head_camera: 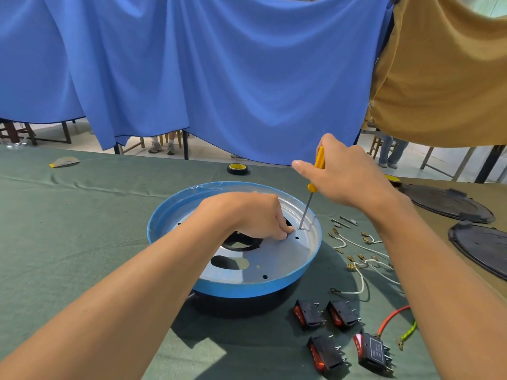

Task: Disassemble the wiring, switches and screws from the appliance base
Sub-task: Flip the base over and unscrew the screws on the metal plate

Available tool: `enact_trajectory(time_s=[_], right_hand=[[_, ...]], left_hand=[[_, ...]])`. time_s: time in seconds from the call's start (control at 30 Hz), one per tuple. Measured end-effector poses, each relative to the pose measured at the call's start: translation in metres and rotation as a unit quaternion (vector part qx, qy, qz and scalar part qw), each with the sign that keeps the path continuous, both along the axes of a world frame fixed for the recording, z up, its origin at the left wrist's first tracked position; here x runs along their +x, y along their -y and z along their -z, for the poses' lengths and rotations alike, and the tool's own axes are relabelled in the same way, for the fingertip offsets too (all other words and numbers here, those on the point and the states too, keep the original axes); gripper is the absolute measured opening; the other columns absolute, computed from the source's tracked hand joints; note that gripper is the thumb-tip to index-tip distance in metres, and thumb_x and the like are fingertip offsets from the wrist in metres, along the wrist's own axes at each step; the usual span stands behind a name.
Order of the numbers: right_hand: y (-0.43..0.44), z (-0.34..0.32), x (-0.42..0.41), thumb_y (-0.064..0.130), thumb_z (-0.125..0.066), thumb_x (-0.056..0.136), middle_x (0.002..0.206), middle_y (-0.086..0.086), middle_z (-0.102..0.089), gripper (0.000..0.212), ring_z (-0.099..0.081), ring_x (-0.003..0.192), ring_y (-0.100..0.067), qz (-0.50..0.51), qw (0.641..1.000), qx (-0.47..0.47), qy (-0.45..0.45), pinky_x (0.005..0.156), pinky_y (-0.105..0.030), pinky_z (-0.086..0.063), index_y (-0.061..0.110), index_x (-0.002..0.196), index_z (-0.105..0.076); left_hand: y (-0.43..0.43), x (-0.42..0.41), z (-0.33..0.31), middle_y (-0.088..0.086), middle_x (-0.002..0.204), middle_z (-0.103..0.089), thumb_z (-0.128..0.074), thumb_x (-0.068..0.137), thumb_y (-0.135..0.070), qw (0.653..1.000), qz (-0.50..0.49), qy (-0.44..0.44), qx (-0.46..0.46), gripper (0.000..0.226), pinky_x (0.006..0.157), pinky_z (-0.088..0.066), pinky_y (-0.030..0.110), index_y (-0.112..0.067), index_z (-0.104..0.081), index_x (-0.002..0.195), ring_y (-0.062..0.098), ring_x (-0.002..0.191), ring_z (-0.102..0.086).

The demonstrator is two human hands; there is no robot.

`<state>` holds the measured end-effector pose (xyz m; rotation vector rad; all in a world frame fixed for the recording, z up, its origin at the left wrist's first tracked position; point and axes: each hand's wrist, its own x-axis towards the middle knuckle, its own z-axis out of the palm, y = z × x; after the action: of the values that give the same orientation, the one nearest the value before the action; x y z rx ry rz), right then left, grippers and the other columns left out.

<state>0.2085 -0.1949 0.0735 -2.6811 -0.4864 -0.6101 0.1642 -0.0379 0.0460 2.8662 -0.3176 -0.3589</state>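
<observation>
Centre frame: right hand (345,174) grips a yellow-handled screwdriver (312,187), tip on a screw (300,228); left hand (255,215), fingers curled, presses the appliance base (274,259).

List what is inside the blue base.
A holed silver plate, the left hand on it, the right hand's screwdriver tip. The left hand covers part of a black opening.

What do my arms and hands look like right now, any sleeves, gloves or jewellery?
Both arms are bare as far as the picture shows: no sleeves and no gloves. The left hand and right hand have no rings on the fingers that show. Neither wrist carries a watch or band, and no markings are visible on the forearms.
</observation>
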Motion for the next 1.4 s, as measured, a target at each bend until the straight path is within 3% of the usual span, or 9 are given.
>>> enact_trajectory(time_s=[0.17,0.4,0.53,0.63,0.8,1.0,1.17,1.3,1.4], right_hand=[[0.001,0.000,0.003,0.029,-0.055,0.085,0.078,-0.004,-0.053,0.016,-0.050,0.074,-0.024,-0.032,0.999,0.024,-0.025,0.051,-0.031,-0.028,0.020,0.090,-0.042],[-0.001,0.001,0.003,0.050,-0.053,0.089,0.076,-0.005,-0.051,0.035,-0.050,0.075,-0.029,0.010,1.000,0.010,0.015,0.059,-0.035,-0.034,0.022,0.077,-0.037],[0.003,0.001,0.005,0.028,-0.056,0.086,0.082,-0.006,-0.053,0.017,-0.051,0.079,-0.028,-0.017,0.999,0.037,-0.026,0.053,-0.032,-0.031,0.018,0.093,-0.044],[0.004,-0.003,0.003,0.032,-0.054,0.086,0.083,-0.006,-0.050,0.021,-0.052,0.077,-0.025,-0.028,0.998,0.021,-0.050,0.054,-0.032,-0.033,0.020,0.096,-0.041],[0.002,0.003,0.004,0.046,-0.053,0.092,0.075,-0.003,-0.053,0.029,-0.052,0.081,-0.031,0.007,0.999,-0.010,0.035,0.063,-0.037,-0.038,0.018,0.090,-0.045],[0.008,-0.007,0.003,0.032,-0.057,0.084,0.082,-0.004,-0.054,0.016,-0.053,0.073,-0.022,-0.067,0.995,0.015,-0.073,0.054,-0.031,-0.034,0.025,0.091,-0.044],[0.006,-0.004,0.003,0.053,-0.052,0.090,0.076,-0.006,-0.054,0.034,-0.052,0.075,-0.028,-0.018,1.000,-0.001,-0.004,0.058,-0.035,-0.035,0.021,0.080,-0.043],[0.006,-0.005,0.004,0.031,-0.055,0.087,0.080,-0.004,-0.055,0.015,-0.053,0.079,-0.027,-0.043,0.999,0.016,-0.021,0.053,-0.030,-0.030,0.026,0.078,-0.044],[0.007,-0.007,0.002,0.034,-0.055,0.084,0.081,-0.003,-0.054,0.013,-0.052,0.075,-0.021,-0.041,0.998,0.006,-0.047,0.053,-0.030,-0.031,0.025,0.081,-0.045]], left_hand=[[0.000,0.002,0.001,-0.005,0.108,-0.067,-0.050,0.097,-0.044,1.000,0.008,0.008,-0.010,0.036,0.073,-0.036,0.024,-0.027,-0.067,0.125,0.014,0.076,-0.050],[0.000,0.000,0.001,-0.003,0.111,-0.066,-0.049,0.097,-0.046,1.000,0.003,0.005,-0.009,0.038,0.084,-0.043,0.031,-0.028,-0.066,0.126,0.017,0.089,-0.054],[0.000,0.001,0.002,-0.004,0.117,-0.066,-0.049,0.098,-0.044,1.000,0.006,-0.002,-0.007,0.038,0.080,-0.041,0.027,-0.027,-0.064,0.128,0.018,0.091,-0.055],[0.000,0.000,0.001,-0.005,0.111,-0.066,-0.049,0.098,-0.045,1.000,0.005,0.008,-0.011,0.037,0.076,-0.038,0.026,-0.029,-0.066,0.126,0.015,0.082,-0.052],[0.000,0.000,0.001,-0.004,0.117,-0.066,-0.050,0.097,-0.044,1.000,0.006,0.001,-0.007,0.037,0.082,-0.040,0.029,-0.028,-0.065,0.127,0.016,0.091,-0.053],[0.000,0.000,0.001,-0.005,0.115,-0.065,-0.048,0.098,-0.043,1.000,0.012,0.007,-0.006,0.036,0.071,-0.035,0.022,-0.030,-0.064,0.128,0.015,0.081,-0.051],[0.000,-0.001,0.001,-0.004,0.117,-0.066,-0.048,0.098,-0.046,1.000,0.005,0.006,-0.004,0.036,0.085,-0.043,0.031,-0.031,-0.065,0.127,0.019,0.095,-0.055],[0.000,-0.003,0.001,-0.005,0.118,-0.065,-0.048,0.098,-0.046,1.000,0.005,0.009,-0.009,0.037,0.084,-0.042,0.030,-0.031,-0.065,0.126,0.019,0.096,-0.055],[0.000,-0.003,0.001,-0.006,0.120,-0.065,-0.048,0.098,-0.044,1.000,0.005,0.010,-0.010,0.035,0.081,-0.040,0.027,-0.032,-0.065,0.127,0.018,0.095,-0.054]])
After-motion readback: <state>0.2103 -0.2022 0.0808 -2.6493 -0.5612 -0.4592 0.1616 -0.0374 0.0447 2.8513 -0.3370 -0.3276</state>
